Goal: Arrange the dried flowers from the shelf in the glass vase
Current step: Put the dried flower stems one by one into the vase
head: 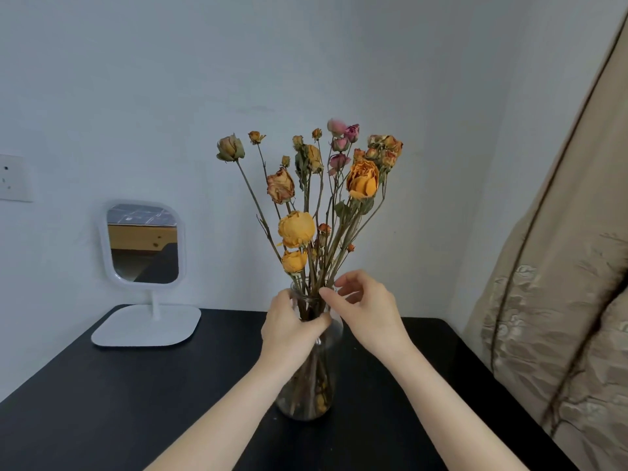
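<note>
Head view: a bunch of dried flowers point(296, 229), orange, faded peach and pink roses on thin brown stems, stands upright in a clear, narrow-necked glass vase point(306, 396). The stems run down through the neck into the rounded body, where they show through the glass, and the blooms fan out well above the rim.

The left hand point(289, 326) grips the neck of the glass vase, its thumb across the front of the glass and its fingers wrapped round the far side. The right hand point(368, 312) is at the rim on the other side, with thumb and curled forefinger closed on the stems just above the opening; its remaining fingers are bent and partly hidden behind the hand. Both bare forearms reach in from the bottom of the frame.

The vase stands on a matte black table point(136, 402), about midway between its left and right edges and set in from the back edge. In the back left corner of the table stands a white-framed mirror point(142, 244) with rounded corners, on a thin post and a flat white base. Behind the table rises a plain pale grey wall point(339, 62), with a white socket plate point(13, 178) at the left edge of the frame. Beyond the table's right edge hangs a beige curtain point(560, 300) with an embroidered pattern.
</note>
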{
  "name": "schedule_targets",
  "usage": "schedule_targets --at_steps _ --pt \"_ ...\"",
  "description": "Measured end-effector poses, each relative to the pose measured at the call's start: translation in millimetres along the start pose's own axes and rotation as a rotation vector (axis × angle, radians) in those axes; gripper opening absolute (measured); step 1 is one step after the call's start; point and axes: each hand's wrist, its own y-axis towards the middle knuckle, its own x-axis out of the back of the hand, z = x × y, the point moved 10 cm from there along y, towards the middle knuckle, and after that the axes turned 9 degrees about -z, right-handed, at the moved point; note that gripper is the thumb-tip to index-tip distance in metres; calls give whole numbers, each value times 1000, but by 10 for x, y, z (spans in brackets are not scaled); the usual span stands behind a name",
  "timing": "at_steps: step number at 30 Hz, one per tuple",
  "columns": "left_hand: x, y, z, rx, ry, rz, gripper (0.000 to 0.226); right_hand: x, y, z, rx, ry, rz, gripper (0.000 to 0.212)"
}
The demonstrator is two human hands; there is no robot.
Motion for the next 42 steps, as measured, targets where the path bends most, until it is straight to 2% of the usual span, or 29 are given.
schedule_targets --at_steps 3,7,10,20,31,35,39,42 --pt "24 9 -1 -20 -104 105 55 60 23 118 100 -58 -95 20" --pt "30 44 -16 -35 -117 84 51 100 -8 231 202 -60 -170 8" --pt "36 63 -23 -54 -59 20 49 144 10 169 165 -22 -185 6" --pt "50 80 -17 -58 209 -147 72 153 70 -122 -46 158 -114 6" --pt "31 32 -8 0 164 -243 68 132 86 -199 -115 220 -92 8" --pt "11 49 4 22 181 -189 77 117 73 -220 -146 245 -77 9" --pt "65 75 -80 -13 -43 -98 99 166 56 -214 -139 254 -106 21" --pt "200 80 -244 -87 -193 -19 82 241 28 -135 -65 192 -168 17"
